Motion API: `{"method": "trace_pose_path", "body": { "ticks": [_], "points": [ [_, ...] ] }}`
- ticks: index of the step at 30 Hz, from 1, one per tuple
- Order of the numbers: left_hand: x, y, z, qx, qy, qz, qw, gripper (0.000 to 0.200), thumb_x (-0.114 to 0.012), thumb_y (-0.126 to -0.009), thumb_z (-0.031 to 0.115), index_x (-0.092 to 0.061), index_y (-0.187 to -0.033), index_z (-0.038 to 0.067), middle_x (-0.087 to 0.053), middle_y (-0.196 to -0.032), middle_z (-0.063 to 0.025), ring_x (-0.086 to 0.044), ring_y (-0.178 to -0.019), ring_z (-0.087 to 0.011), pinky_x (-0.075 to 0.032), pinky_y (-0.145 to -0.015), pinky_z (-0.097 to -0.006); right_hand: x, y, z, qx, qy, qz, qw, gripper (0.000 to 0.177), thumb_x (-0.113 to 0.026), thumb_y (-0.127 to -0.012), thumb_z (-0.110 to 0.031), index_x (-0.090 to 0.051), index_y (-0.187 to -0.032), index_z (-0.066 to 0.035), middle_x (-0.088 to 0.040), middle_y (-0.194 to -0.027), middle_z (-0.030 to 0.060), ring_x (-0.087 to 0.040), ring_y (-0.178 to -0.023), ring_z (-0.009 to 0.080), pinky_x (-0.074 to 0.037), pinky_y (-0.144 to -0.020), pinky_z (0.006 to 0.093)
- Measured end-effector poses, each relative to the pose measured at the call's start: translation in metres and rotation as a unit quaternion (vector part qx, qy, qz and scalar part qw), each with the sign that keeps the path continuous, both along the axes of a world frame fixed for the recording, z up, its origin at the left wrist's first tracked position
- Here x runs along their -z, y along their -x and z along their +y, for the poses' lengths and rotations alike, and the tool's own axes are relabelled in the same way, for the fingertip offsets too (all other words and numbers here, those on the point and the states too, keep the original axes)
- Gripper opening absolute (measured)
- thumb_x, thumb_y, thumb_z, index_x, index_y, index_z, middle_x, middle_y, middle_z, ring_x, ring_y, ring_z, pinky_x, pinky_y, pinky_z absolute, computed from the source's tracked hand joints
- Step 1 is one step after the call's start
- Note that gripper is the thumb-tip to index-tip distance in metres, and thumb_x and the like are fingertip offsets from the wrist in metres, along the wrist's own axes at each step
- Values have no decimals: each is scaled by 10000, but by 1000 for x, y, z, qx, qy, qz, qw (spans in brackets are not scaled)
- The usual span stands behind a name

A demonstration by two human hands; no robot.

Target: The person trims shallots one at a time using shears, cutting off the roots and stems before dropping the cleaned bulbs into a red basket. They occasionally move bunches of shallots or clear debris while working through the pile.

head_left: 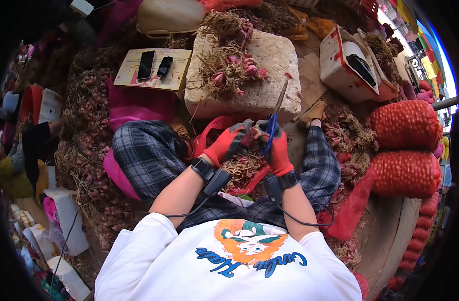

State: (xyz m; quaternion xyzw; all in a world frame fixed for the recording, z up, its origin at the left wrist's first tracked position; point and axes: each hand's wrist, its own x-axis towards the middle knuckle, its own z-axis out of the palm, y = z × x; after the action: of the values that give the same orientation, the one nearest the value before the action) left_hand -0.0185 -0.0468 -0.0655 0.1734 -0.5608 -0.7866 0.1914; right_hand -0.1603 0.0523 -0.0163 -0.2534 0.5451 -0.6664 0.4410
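Note:
My left hand (227, 143), in a red and grey glove, is closed on a shallot (249, 139) in front of my lap. Around the blue handles of a pair of scissors (272, 126) are the fingers of my right hand (278, 150), gloved the same way; the blades point up and away over the edge of a pale block (284, 60). A bunch of shallots with dry roots and stalks (234, 70) lies on the block. Below my hands, loose shallots and trimmings (242, 168) fill a red net. The two hands are close together.
A box (176, 55) left of the block bears a phone (145, 65) and a small black device (165, 66). Shallots (84, 150) spread along the left. On the right are a foam box (335, 60) and full red net sacks (405, 125). A co-worker's arm (36, 140) shows far left.

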Motion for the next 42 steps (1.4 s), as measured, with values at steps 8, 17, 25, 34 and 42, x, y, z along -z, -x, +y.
{"method": "trace_pose_path", "body": {
  "ticks": [8,17,25,34,42],
  "points": [
    [42,-7,-26,-118,197,-17,973,483,-413,-941,499,-520,-1145,75,-585,-1014,-54,-597,-890,-176,-498,-846,-334,-17,-14,22,-141,-73,28,987,258,-620,-768,12,-556,-1017,-4,-618,-911,40,-600,-790,125,-499,-713,249],
    [-14,8,1,24,-146,30,989,552,-365,-951,524,-477,-1247,72,-563,-1072,-9,-537,-883,-98,-444,-784,-265,-20,-21,-8,-36,-13,168,985,344,-693,-772,-13,-556,-1087,-21,-623,-963,34,-568,-865,94,-480,-740,253],
    [5,-5,8,-6,-34,21,999,444,-470,-949,360,-415,-1302,96,-531,-1032,-19,-515,-772,-83,-452,-686,-243,-36,-18,-7,-59,-60,277,957,362,-666,-769,-45,-529,-1102,-3,-633,-965,102,-607,-883,150,-485,-777,293],
    [-28,-9,-8,32,-116,-110,987,767,-264,-902,658,-433,-1283,14,-556,-1181,-121,-587,-960,-171,-468,-888,-304,-26,29,-10,-26,-86,15,996,294,-688,-786,-61,-558,-1040,9,-647,-900,61,-607,-725,132,-497,-645,273],
    [-20,-2,-6,121,-145,-6,982,660,-248,-964,547,-403,-1334,24,-581,-1186,-79,-543,-1087,-148,-400,-965,-289,-28,7,-6,-163,-51,73,983,323,-682,-787,-33,-554,-1080,11,-637,-986,69,-609,-906,121,-496,-779,258]
  ]
}}
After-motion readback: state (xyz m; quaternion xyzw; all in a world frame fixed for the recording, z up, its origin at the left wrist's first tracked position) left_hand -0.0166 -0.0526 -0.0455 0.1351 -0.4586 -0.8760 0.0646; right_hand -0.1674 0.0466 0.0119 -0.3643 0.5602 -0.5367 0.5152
